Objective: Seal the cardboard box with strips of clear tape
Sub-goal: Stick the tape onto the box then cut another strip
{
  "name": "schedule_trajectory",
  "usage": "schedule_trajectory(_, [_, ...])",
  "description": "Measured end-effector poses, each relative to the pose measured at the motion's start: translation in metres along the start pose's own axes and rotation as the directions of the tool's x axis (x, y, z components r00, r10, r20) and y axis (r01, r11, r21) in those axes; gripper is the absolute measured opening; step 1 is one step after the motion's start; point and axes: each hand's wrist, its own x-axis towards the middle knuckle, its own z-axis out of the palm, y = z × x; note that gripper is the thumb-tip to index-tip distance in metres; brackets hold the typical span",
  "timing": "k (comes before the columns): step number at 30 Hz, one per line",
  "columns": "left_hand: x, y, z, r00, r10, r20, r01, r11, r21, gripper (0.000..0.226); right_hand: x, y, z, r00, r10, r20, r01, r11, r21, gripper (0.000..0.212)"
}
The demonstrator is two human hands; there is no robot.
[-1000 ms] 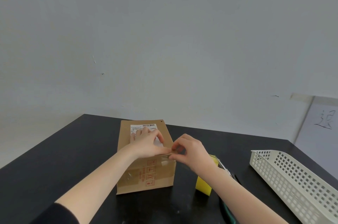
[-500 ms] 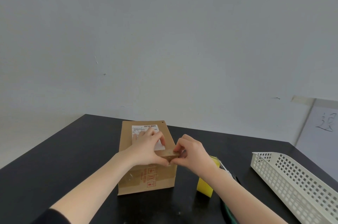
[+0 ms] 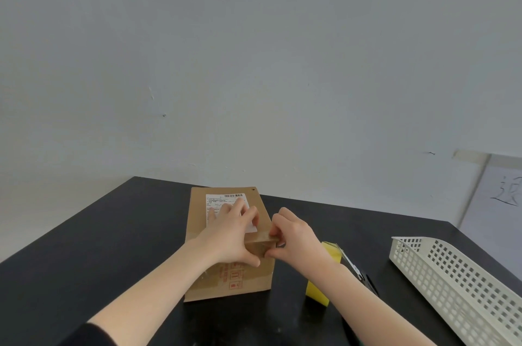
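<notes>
A brown cardboard box [image 3: 197, 232] with a white shipping label stands on the black table [image 3: 99, 246]. My left hand [image 3: 231, 232] lies across the box's top, fingers spread over the label and thumb down on the near face. My right hand [image 3: 293, 235] is at the box's near right top corner, where finger and thumb pinch a strip of clear tape [image 3: 261, 245] that glints over the corner. How far the strip runs is hard to see.
A yellow tape dispenser [image 3: 317, 289] sits just right of the box, partly behind my right forearm, with dark tools beside it. A white perforated plastic basket [image 3: 452, 283] stands at the right edge. A grey wall rises behind the table.
The tape strip has gone from being held just off the corner to lying down over it. My left thumb has slid lower on the near face; the right hand stays at the corner.
</notes>
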Motion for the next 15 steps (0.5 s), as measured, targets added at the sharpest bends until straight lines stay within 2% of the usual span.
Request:
schedule_trajectory(8, [-0.0001,-0.0022,-0.0033,0.999,0.007,0.033,-0.007,1.000,-0.017,0.075,0.0092,-0.0008,-0.0020,0.999,0.006,0.033,-0.005,1.000,-0.024,0.050])
schedule_trajectory(15, [-0.0004,-0.0044,-0.0050,0.999,0.019,0.032,-0.017,0.998,-0.061,0.069,0.0096,-0.0008,-0.0065,0.999,0.002,0.043,-0.002,1.000,0.006,0.047])
